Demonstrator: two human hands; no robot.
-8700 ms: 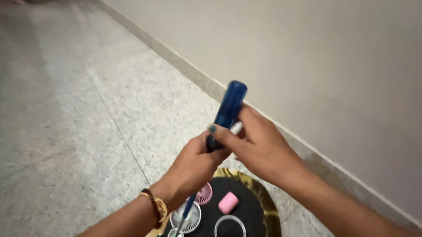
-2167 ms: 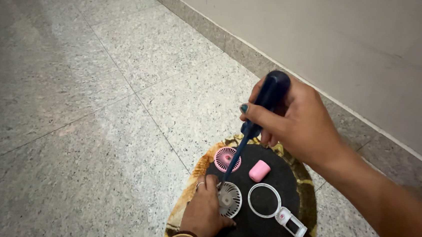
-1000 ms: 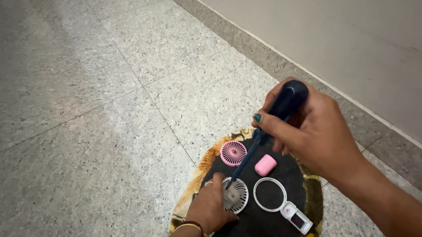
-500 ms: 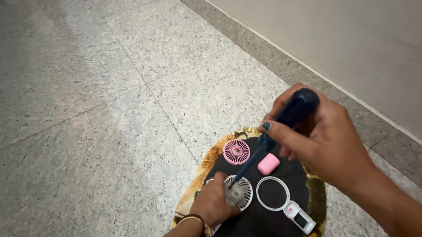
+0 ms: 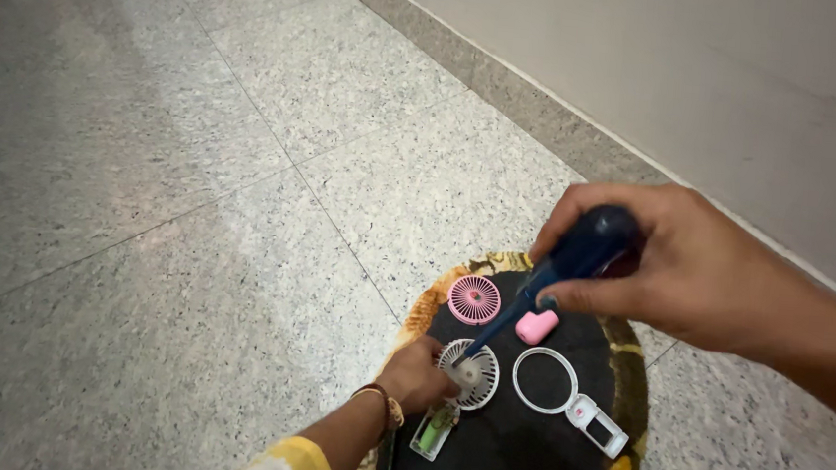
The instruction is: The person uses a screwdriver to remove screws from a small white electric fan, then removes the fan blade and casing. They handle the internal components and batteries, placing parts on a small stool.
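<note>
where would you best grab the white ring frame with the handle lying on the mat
Take the white ring frame by its stubby handle, coming from above at the lower right. It lies flat on the mat, the handle sticks clear, and nothing crowds that side.

A pink round fan grille (image 5: 474, 299) lies on a dark oval mat (image 5: 530, 453) with a yellow-brown patterned border. Near it sits a small pink rounded cap (image 5: 536, 326). A white ring frame (image 5: 545, 380) with a small handle body (image 5: 599, 429) rests further right on the mat. A clear piece with green inside (image 5: 433, 430) lies at the mat's left edge. Speckled grey floor tiles (image 5: 143, 193) meet a pale wall (image 5: 728, 80) along a grey skirting (image 5: 509, 83).
</note>
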